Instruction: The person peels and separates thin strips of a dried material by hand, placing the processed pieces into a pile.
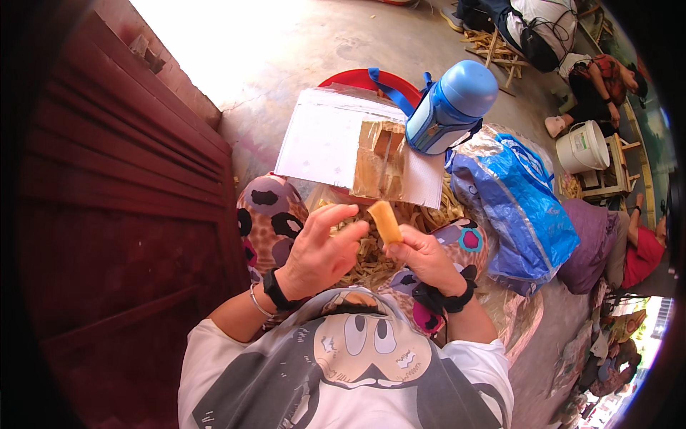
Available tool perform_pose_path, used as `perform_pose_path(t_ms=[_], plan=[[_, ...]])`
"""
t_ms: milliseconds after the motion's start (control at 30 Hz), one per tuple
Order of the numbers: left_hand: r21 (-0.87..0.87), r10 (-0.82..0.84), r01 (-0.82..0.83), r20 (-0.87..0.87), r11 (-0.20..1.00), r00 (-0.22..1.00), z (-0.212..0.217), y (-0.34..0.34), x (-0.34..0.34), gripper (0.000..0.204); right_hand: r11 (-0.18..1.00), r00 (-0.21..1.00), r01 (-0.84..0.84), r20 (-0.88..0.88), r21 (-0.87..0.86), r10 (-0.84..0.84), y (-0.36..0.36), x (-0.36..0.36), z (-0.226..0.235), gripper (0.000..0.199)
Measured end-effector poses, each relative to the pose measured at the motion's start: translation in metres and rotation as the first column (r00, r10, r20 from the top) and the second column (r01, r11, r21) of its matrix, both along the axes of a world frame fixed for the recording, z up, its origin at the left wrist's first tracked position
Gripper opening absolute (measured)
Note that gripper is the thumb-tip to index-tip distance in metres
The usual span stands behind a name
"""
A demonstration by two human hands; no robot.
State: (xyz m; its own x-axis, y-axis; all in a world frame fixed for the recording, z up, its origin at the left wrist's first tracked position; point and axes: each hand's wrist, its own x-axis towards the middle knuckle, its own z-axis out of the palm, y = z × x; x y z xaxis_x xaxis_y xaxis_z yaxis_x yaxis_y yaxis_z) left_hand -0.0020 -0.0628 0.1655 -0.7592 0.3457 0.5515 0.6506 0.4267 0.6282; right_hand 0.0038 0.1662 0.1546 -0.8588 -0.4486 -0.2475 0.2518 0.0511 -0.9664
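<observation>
My right hand [429, 263] pinches the lower end of a short, flat yellow strip [386, 223] between thumb and fingers. What the strip is made of, I cannot tell. Just left of it my left hand [316, 250] is raised with its fingers apart and slightly bent, holding nothing that shows. Below both hands lies a heap of similar yellowish strips [370, 263] between my knees, partly hidden by hands and forearms. A tape-covered brown block [380, 161] rests on a white sheet [321, 139] beyond my fingers.
A blue bottle [457, 100] with a strap stands beside the block, and a red basin [350, 77] shows under the sheet. At right is a blue woven bag [518, 207]. A dark red door [136, 207] borders the left. Other people and a white bucket [582, 148] are farther right.
</observation>
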Motion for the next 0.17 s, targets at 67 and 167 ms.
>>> perform_pose_path(t_ms=[67, 167], plan=[[-0.201, -0.012, -0.028, -0.197, 0.979, 0.98, 0.004, 0.004, 0.0, 0.046, 0.998, 0.99, -0.036, 0.132, -0.042, 0.041, -0.01, 0.004, 0.005, 0.023], [-0.367, 0.042, -0.124, -0.223, 0.922, 0.974, -0.005, -0.002, -0.008, 0.047, 0.984, 0.96, -0.178, 0.213, -0.028, 0.18, -0.01, 0.001, 0.004, 0.031]])
